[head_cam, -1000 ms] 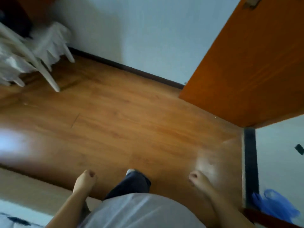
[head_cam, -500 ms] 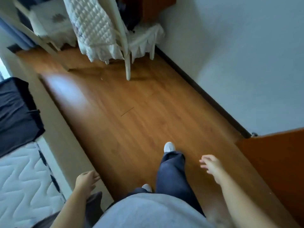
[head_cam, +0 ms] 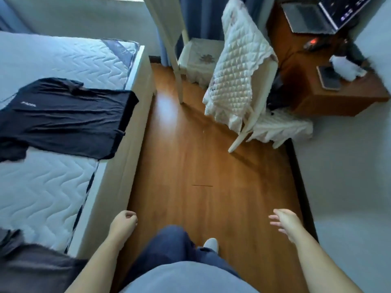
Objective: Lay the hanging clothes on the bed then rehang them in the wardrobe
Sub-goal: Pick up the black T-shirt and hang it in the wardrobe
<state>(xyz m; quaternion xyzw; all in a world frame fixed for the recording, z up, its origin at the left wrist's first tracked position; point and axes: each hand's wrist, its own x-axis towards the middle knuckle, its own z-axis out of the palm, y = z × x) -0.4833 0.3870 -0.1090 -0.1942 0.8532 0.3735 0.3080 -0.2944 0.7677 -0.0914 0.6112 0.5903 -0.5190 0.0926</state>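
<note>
I see a black short-sleeved T-shirt [head_cam: 63, 117] spread flat on the white quilted mattress of the bed [head_cam: 53, 187]; its small white chest print is too blurred to read. A dark grey garment [head_cam: 31, 265] lies at the bed's near corner. My left hand [head_cam: 123, 222] hangs loosely curled and empty, my right hand [head_cam: 284, 222] is spread and empty. Ahead on the wooden floor [head_cam: 190, 166], a white chair with a quilted cover [head_cam: 237, 77] narrows the way beside the wooden desk [head_cam: 306, 81].
</note>
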